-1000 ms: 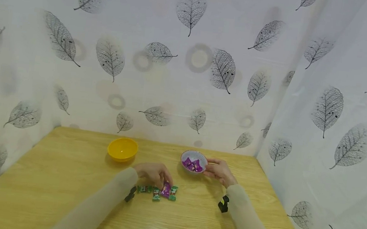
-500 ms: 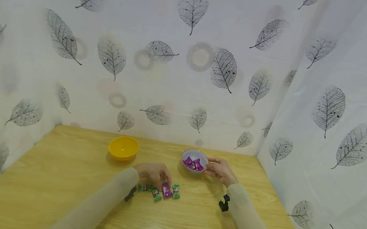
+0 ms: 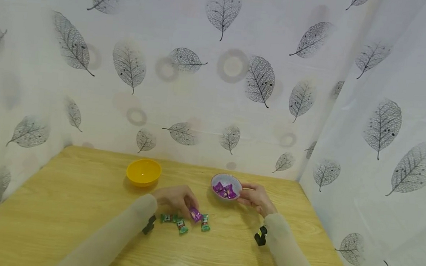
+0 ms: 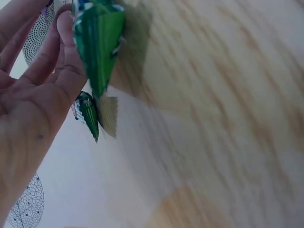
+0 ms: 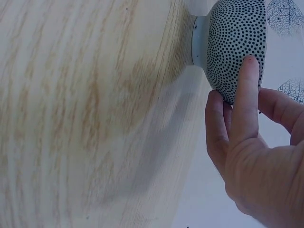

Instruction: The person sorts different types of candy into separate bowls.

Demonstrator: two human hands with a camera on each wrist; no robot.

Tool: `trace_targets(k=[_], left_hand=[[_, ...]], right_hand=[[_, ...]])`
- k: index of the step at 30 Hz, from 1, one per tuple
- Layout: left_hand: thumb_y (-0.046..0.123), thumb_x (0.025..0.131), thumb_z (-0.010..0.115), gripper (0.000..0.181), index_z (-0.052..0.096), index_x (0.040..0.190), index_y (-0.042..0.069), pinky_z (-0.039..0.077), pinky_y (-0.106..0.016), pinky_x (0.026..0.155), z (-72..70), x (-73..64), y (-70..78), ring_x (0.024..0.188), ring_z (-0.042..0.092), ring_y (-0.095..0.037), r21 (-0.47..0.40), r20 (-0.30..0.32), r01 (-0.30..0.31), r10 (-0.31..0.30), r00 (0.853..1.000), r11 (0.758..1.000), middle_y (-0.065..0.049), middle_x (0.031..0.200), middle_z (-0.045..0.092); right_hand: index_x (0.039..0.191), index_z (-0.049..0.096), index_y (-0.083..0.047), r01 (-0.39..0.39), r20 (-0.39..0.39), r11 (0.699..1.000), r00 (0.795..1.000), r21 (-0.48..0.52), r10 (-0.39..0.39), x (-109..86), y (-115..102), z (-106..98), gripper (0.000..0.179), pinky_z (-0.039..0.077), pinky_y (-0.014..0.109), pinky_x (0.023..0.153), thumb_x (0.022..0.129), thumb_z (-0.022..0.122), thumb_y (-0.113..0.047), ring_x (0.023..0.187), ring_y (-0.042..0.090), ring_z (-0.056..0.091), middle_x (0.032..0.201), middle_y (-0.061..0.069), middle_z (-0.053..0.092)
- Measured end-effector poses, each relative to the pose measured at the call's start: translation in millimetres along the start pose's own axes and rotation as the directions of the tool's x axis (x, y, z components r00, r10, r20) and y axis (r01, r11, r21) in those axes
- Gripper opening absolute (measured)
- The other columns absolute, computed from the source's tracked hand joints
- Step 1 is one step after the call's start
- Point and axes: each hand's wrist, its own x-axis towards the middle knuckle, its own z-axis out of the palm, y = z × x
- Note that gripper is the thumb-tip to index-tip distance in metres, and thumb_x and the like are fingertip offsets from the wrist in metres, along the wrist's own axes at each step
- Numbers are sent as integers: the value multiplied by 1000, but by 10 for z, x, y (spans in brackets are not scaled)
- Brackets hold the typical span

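Picking up is prob. underway: purple sweet [image 3: 195,215] is pinched in curled fingers of L hand [image 3: 176,198], nr green sweets [image 3: 181,226]; dotted bowl [image 5: 235,42] is gripped by R hand [image 3: 256,197], fingers part-curled; clean lift prob. needed.

Left hand [image 4: 35,99] beside two green-wrapped candies [image 4: 99,45].

We see the left sleeve [image 3: 110,236] and the right sleeve [image 3: 293,260], both long and pale beige. We spot small, angular black gear: the left wrist device [image 3: 149,225], dark throughout, and the right wrist device [image 3: 261,239], marked with a yellow patch [image 3: 259,234]. The fingers [image 5: 246,99] are bare.
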Motion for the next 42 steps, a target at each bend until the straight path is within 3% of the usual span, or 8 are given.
trace_targets(k=[4, 8, 13, 16, 20, 29, 35, 42], left_hand=[[-3, 78, 76, 26, 74, 102, 8, 56, -27, 76, -5, -27, -8, 80, 65, -16, -77, -20, 1, -2, 1000, 997, -9, 93, 74], [2, 81, 76, 25, 75, 103, 13, 56, -28, 62, -16, -41, -5, 64, 59, -17, -86, -64, 18, -24, 998, 996, -14, 84, 72], [13, 82, 78, 20, 76, 102, 17, 52, -28, 69, -2, -22, 5, 70, 58, -15, -30, -114, 2, -5, 993, 1000, -9, 85, 73], [18, 84, 77, 17, 76, 101, 17, 52, -28, 72, 12, -7, 23, 77, 60, -17, -45, -141, -2, -4, 990, 999, -8, 91, 75], [18, 88, 73, 16, 76, 104, 15, 50, -26, 67, 17, 20, 62, 76, 57, -17, -105, -162, -16, -1, 987, 994, -13, 98, 74], [19, 93, 67, 16, 74, 105, 13, 49, -23, 64, 40, 170, 87, 69, 51, -11, -80, -205, -76, 59, 977, 994, -22, 99, 71], [20, 91, 69, 18, 74, 106, 13, 50, -29, 79, 96, 265, 135, 86, 60, -16, -118, -306, -92, 52, 950, 989, -16, 105, 72], [27, 89, 72, 27, 74, 110, 12, 51, -31, 83, 154, 393, 187, 90, 59, -15, -98, -464, -49, -2, 886, 994, -1, 98, 70]], right_hand=[[141, 43, 9, -12, 2, 1000, 1000, -5, 12, -9, -7, 8, 48, 60, 26, 74, 94, 56, 5, 80, 18, 72, 129, 35, 55], [141, 44, 8, -8, -4, 1000, 1000, -10, 8, -10, -17, 7, 48, 60, 25, 74, 95, 56, 4, 78, 16, 72, 129, 35, 55], [140, 44, 9, -5, -4, 1000, 1000, -9, 5, -27, -11, -2, 48, 60, 25, 73, 94, 56, 4, 76, 15, 71, 127, 35, 56], [141, 44, 10, -8, -2, 1000, 1000, -6, 8, -38, -7, -6, 48, 60, 25, 73, 94, 56, 4, 76, 15, 71, 127, 35, 56], [141, 43, 10, -6, 0, 1000, 1000, -7, 6, -46, -3, -7, 48, 60, 25, 74, 94, 56, 4, 77, 16, 71, 126, 35, 57], [140, 44, 10, 16, 15, 1000, 1000, -6, -16, -13, 29, -27, 46, 60, 26, 76, 95, 56, 3, 82, 18, 72, 128, 35, 56], [139, 45, 10, 20, 20, 1000, 1000, 4, -20, -5, 32, -19, 46, 60, 26, 76, 95, 56, 3, 84, 19, 72, 128, 36, 55], [139, 45, 11, 24, 7, 1000, 1000, 0, -24, -18, 23, 4, 46, 60, 25, 75, 94, 56, 4, 81, 18, 72, 126, 37, 57]])
